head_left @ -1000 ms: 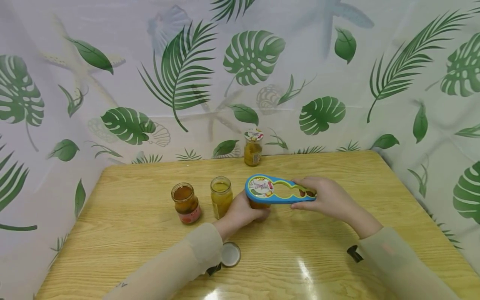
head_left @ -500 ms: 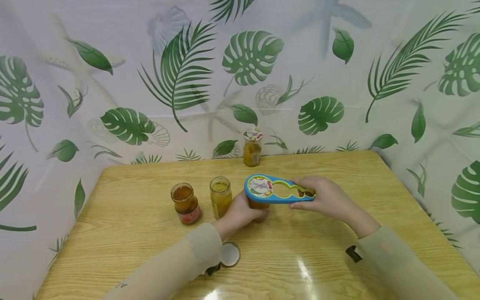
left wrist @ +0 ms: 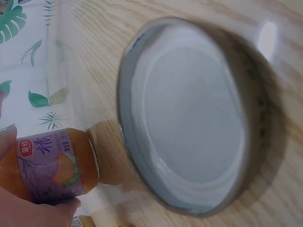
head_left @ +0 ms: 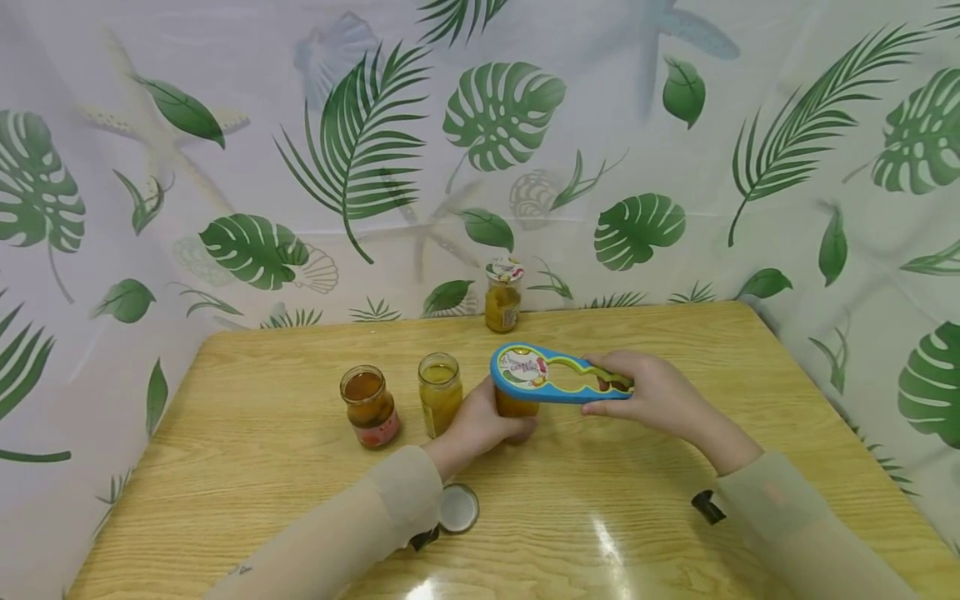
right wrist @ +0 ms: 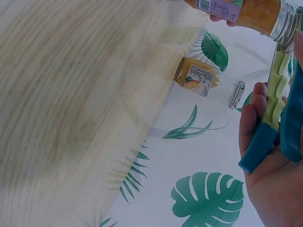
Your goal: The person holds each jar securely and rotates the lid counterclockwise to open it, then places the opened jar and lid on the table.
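My left hand (head_left: pixel 480 421) grips a glass jar (head_left: pixel 517 406) of orange fruit, its fingers wrapped around the side. In the left wrist view the jar's purple label (left wrist: pixel 52 165) shows between the fingers. Over the jar's patterned lid (head_left: pixel 523 368) sits the wide ring of a blue and yellow-green jar opener (head_left: pixel 555 396). My right hand (head_left: pixel 660 396) holds the opener by its narrow handle end. The right wrist view has the two handle arms (right wrist: pixel 277 101) against the palm, with the jar's clear glass neck (right wrist: pixel 284 23) right at the tool.
Left of the held jar stand two lidless jars, one with yellow contents (head_left: pixel 441 392) and one with a red label (head_left: pixel 371 408). A lidded jar (head_left: pixel 502 300) is at the wooden table's back edge, before a leaf-print cloth (head_left: pixel 562 125). A loose lid (head_left: pixel 457 508) lies upside down near my left sleeve.
The opener's ring end has tipped up slightly, and more of the jar's side shows beneath it. Both hands stay in nearly the same places.
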A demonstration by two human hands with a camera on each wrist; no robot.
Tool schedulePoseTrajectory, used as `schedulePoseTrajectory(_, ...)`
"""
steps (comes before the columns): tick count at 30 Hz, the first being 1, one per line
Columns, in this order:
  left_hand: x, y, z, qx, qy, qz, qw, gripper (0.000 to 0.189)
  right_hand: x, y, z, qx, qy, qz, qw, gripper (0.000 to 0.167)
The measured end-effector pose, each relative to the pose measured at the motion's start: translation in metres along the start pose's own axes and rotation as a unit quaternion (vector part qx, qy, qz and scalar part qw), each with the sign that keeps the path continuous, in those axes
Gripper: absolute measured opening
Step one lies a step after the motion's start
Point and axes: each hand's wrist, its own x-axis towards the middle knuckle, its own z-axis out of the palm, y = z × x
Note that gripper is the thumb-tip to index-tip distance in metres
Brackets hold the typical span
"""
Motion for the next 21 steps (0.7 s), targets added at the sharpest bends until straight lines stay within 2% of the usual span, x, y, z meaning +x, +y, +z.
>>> schedulePoseTrajectory(9, 0.0005, -0.001, 0.0007, 0.001, 0.008, -0.003, 1.0, 0.067, -0.0034, 0.0004, 0.0005, 0.0, 0.008, -0.005, 1.0, 0.069)
schedulePoseTrajectory(21, -0.0017, 0.0011, 0.0, 0.007, 0.006, 0.01, 0.9999, 0.063, -0.0055, -0.0024, -0.0019, 0.009, 0.017, -0.004, 0.9998, 0.068)
